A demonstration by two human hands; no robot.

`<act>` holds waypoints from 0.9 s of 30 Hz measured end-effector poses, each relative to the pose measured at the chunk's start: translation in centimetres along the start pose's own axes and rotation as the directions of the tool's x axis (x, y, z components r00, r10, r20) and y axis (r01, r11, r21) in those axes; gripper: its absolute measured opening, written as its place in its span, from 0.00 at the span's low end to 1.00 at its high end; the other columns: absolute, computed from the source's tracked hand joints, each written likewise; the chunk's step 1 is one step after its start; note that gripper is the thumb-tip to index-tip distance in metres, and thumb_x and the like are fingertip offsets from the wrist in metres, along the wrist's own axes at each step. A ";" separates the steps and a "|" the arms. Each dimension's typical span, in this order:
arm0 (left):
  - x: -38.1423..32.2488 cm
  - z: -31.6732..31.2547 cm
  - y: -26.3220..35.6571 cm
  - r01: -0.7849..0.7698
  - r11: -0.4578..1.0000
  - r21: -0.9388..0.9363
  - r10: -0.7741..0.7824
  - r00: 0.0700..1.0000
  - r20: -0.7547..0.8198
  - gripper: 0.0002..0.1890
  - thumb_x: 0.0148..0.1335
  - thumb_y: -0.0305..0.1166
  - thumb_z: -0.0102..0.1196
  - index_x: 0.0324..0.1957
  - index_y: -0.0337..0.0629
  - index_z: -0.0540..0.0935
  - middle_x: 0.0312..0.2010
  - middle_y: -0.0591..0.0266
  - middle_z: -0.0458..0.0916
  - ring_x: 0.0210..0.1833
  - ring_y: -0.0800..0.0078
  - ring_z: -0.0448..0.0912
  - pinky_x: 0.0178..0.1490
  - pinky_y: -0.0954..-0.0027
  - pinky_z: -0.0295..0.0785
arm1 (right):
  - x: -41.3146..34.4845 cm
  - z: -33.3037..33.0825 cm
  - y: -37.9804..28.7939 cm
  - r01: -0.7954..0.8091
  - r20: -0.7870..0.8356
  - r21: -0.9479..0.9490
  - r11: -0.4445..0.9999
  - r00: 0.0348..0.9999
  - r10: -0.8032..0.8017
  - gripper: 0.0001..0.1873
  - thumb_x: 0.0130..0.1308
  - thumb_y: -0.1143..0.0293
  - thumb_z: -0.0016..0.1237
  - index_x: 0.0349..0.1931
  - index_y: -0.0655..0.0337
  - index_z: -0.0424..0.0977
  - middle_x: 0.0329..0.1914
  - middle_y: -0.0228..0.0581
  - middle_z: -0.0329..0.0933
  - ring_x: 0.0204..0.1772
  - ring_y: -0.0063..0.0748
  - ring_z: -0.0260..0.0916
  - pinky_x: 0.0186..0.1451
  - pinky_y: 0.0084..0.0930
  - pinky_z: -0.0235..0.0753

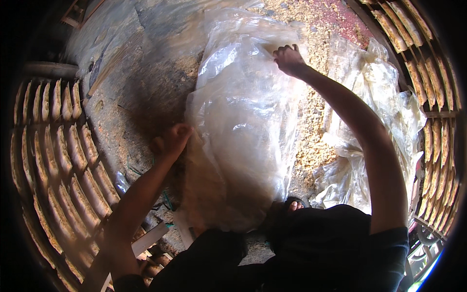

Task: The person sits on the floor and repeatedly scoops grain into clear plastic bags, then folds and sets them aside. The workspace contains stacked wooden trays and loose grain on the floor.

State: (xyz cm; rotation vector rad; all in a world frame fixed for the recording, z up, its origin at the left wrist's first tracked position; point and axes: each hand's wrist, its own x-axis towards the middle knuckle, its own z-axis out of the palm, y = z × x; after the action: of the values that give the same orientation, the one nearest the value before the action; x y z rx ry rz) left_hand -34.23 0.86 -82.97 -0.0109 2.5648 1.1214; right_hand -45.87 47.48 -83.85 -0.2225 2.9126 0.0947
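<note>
A large clear plastic sheet (244,109) lies in folds on the floor before me, stretching from near my feet to the far side. My left hand (175,138) is at its left edge, with the fingers curled and the edge pinched between thumb and finger. Over the far right part of the sheet, my right hand (289,59) has its fingers bent against the plastic; whether it grips a fold cannot be told. Right of my right forearm lies a second, crumpled heap of clear plastic (379,80).
Racks of pale, rough-faced slabs stand at the left (73,146) and at the right (434,84). Crumbly yellowish bits (315,146) are strewn on the floor between the plastics. A broom-like bundle (113,65) lies at the far left. A wooden board (151,237) is beside my left forearm.
</note>
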 end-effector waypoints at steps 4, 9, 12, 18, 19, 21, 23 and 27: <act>0.2 -0.3 1.1 0.066 0.997 -0.044 -0.061 0.992 0.114 0.17 0.63 0.43 0.64 0.40 0.36 0.85 0.29 0.64 0.85 0.32 0.78 0.80 0.39 0.71 0.75 | 1.3 -0.9 3.3 -0.038 -0.055 0.042 0.998 0.998 0.041 0.11 0.72 0.66 0.47 0.47 0.61 0.79 0.46 0.48 0.81 0.57 0.45 0.77 0.64 0.56 0.71; 4.1 3.0 -2.4 -0.091 0.982 -0.166 0.101 0.994 0.052 0.13 0.64 0.38 0.64 0.37 0.35 0.84 0.27 0.69 0.83 0.30 0.82 0.77 0.35 0.73 0.72 | -0.2 -1.8 7.6 -0.203 -0.309 0.082 0.976 0.926 0.219 0.24 0.70 0.48 0.51 0.59 0.53 0.74 0.49 0.47 0.81 0.59 0.51 0.76 0.65 0.56 0.69; 5.9 3.7 -2.6 -0.128 0.981 -0.148 0.143 0.985 0.099 0.11 0.63 0.35 0.64 0.37 0.35 0.84 0.27 0.69 0.82 0.30 0.81 0.76 0.35 0.73 0.72 | -2.5 -4.6 10.9 -0.212 -0.158 0.130 0.969 0.960 0.231 0.33 0.68 0.36 0.48 0.58 0.55 0.73 0.43 0.45 0.83 0.50 0.45 0.81 0.54 0.45 0.79; 7.0 3.2 -3.5 -0.261 0.964 -0.049 0.265 0.958 0.113 0.11 0.64 0.34 0.64 0.38 0.34 0.84 0.28 0.67 0.82 0.30 0.80 0.78 0.35 0.73 0.74 | -15.4 -7.4 17.6 -0.212 0.035 0.015 0.977 0.977 0.212 0.39 0.62 0.26 0.43 0.34 0.60 0.79 0.31 0.48 0.81 0.46 0.50 0.82 0.51 0.50 0.79; 7.6 2.9 -4.9 -0.327 0.945 -0.029 0.328 0.942 0.071 0.11 0.64 0.35 0.64 0.38 0.34 0.84 0.28 0.66 0.82 0.31 0.79 0.79 0.33 0.73 0.75 | -18.1 -7.8 18.5 -0.200 0.071 -0.031 0.979 0.977 0.202 0.40 0.62 0.26 0.42 0.35 0.62 0.79 0.31 0.49 0.81 0.46 0.52 0.82 0.50 0.51 0.79; 9.4 2.6 -5.6 -0.120 0.990 -0.079 0.132 0.978 0.164 0.12 0.65 0.36 0.64 0.40 0.34 0.83 0.29 0.65 0.83 0.31 0.78 0.80 0.30 0.74 0.75 | -24.8 -7.8 21.3 -0.201 0.067 -0.129 0.971 0.975 0.211 0.40 0.61 0.26 0.42 0.36 0.62 0.79 0.33 0.51 0.81 0.46 0.54 0.82 0.50 0.50 0.79; 10.3 2.5 -5.4 -0.031 0.997 -0.065 0.043 0.980 0.194 0.13 0.66 0.37 0.63 0.42 0.35 0.83 0.30 0.64 0.83 0.32 0.77 0.80 0.27 0.75 0.74 | -30.7 -8.3 22.6 -0.261 0.167 -0.213 0.942 0.940 0.298 0.39 0.62 0.28 0.44 0.40 0.61 0.80 0.37 0.52 0.82 0.46 0.56 0.82 0.50 0.52 0.80; 12.8 1.9 -6.8 -0.181 0.983 -0.024 0.183 0.977 0.107 0.15 0.67 0.39 0.62 0.45 0.37 0.82 0.31 0.63 0.82 0.23 0.79 0.75 0.21 0.76 0.69 | -41.0 -9.3 23.0 -0.407 0.229 -0.170 0.897 0.870 0.438 0.36 0.62 0.30 0.46 0.43 0.59 0.80 0.35 0.49 0.82 0.45 0.55 0.82 0.50 0.52 0.78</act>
State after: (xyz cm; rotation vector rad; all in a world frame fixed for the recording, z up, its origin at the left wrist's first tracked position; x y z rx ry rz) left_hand -44.77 -0.87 -92.98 0.2795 2.5006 1.1704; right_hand -11.95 75.28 -64.61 0.3906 2.6384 0.3387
